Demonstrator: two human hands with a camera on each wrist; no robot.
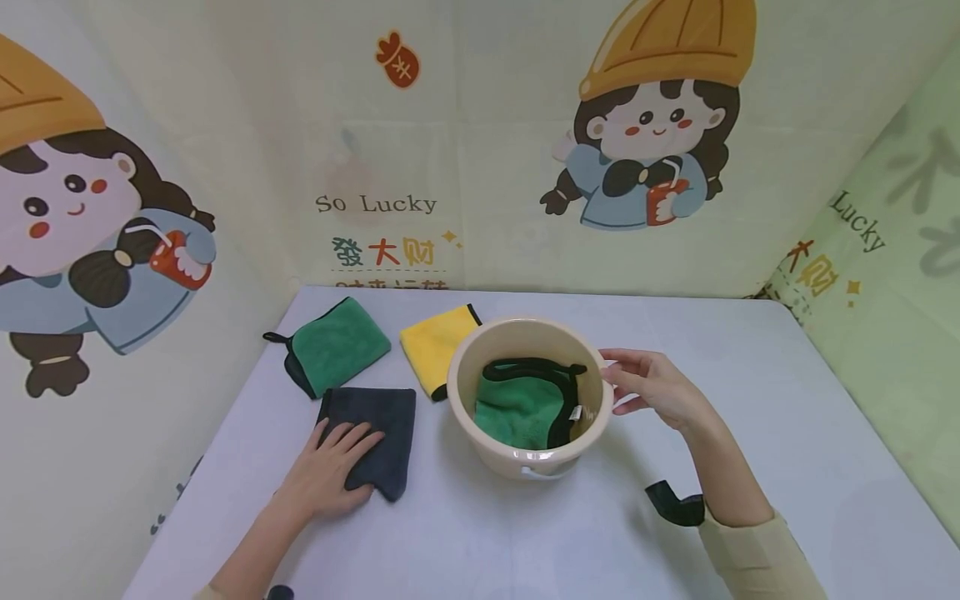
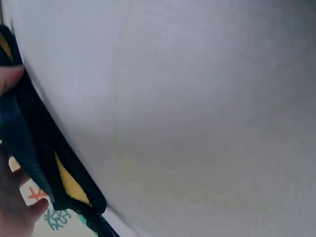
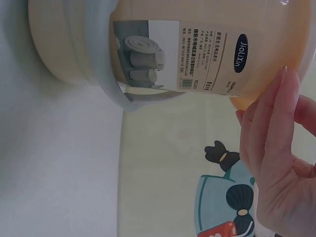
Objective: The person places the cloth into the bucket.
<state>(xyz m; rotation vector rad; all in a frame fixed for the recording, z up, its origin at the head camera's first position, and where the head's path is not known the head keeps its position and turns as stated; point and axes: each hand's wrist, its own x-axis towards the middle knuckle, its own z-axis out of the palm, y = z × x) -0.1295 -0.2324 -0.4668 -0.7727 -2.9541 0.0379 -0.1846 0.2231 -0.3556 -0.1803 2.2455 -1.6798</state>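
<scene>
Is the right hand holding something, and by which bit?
The right hand has its fingers against the bucket, near its rim; I can't tell if they really grip it.

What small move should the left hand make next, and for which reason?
Probably the left hand should close its grip on the dark cloth, ready to lift: it already rests there, the right hand is at the side of the bucket, and one green cloth already lies inside.

Head: high, faces forward and down across worktop (image 1: pixel 712 333). Left wrist: low, close, dark cloth (image 2: pixel 32 128) at left edge. Right wrist: close, sideways on bucket (image 3: pixel 266 44). Head shares both.
</scene>
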